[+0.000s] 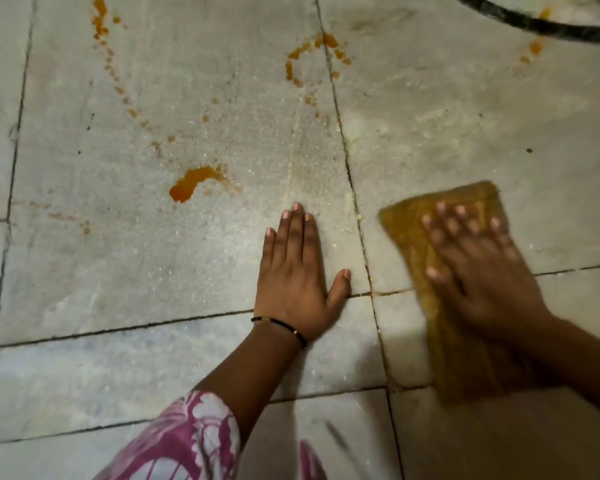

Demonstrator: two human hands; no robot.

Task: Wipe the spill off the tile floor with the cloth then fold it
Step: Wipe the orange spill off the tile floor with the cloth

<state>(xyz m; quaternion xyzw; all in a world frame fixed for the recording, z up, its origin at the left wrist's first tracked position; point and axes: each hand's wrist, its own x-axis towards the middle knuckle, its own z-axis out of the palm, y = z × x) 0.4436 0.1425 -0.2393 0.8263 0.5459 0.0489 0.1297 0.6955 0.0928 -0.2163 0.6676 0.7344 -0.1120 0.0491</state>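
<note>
Your right grip (471, 268) lay flat, fingers spread, pressing the cloth (444, 296) to the floor (118, 271); your left grip (297, 278) braced open on a tile. You did well to press evenly and sweep toward the spill (194, 181), up-left. The cloth's long axis ran away from you.

Matt, gritty stone tile floor (146, 271) bears glossy wet orange spill (191, 183); the ochre cloth (416, 237) looks fuzzy.

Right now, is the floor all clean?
No. Orange spill still dots the floor, away from the cloth under the right hand.
</note>
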